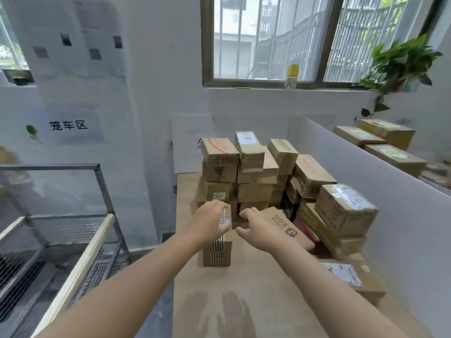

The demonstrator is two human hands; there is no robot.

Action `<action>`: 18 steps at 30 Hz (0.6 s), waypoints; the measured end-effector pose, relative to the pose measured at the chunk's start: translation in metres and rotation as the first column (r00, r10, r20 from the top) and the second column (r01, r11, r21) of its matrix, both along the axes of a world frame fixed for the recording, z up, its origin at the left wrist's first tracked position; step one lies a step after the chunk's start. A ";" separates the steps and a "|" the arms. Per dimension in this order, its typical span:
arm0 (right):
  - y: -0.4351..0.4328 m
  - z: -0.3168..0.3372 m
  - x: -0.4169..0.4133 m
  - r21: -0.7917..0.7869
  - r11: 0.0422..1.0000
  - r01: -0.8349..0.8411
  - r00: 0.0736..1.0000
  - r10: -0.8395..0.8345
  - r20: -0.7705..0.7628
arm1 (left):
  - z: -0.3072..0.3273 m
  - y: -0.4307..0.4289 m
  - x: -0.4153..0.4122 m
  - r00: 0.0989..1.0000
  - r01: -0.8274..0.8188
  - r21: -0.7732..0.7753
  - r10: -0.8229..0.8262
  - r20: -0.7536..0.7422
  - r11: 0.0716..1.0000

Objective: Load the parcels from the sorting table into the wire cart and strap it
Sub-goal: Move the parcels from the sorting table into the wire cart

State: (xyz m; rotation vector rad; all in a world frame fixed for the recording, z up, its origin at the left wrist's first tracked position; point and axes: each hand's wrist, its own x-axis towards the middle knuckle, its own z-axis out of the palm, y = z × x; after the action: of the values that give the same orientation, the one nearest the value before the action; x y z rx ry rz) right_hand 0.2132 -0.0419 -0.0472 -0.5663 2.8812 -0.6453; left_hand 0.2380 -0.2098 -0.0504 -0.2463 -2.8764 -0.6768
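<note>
The left hand (211, 223) lies over the striped-tape box (217, 250), fingers bent at its far edge; a firm grip cannot be told. The right hand (256, 228), loosely curled, holds nothing. Stacked parcels (253, 174) stand just beyond both hands on the sorting table (244, 284). The wire cart (73, 228) stands left of the left hand.

We are looking at brown cardboard parcels (253, 176) sitting stacked in rows at the far end of the pale wooden sorting table (244, 289), a slim box with striped tape (217, 252) standing upright nearest us, a flat box (285, 228) lying tilted just beside it, and the wire cart (73, 215) standing low to the table's left.
</note>
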 end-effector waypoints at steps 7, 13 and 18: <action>-0.028 -0.023 -0.050 0.001 0.999 -0.043 0.999 0.043 0.024 | -0.033 -0.027 -0.046 0.995 -0.078 0.010 0.077 0.058 0.997; -0.040 -0.045 -0.106 0.044 0.998 -0.042 0.996 0.039 0.074 | -0.072 -0.052 -0.099 0.979 -0.138 0.054 0.128 0.157 0.989; -0.055 -0.071 -0.151 0.085 0.996 -0.024 0.993 0.014 0.117 | -0.103 -0.064 -0.139 0.964 -0.153 0.074 0.133 0.228 0.985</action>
State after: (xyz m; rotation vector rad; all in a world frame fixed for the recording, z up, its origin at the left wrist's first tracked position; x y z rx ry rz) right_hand 0.0622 -0.0973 -0.1180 -0.5250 2.7758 -0.5300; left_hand 0.0986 -0.2742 -0.1531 0.0542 -3.0244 -0.8550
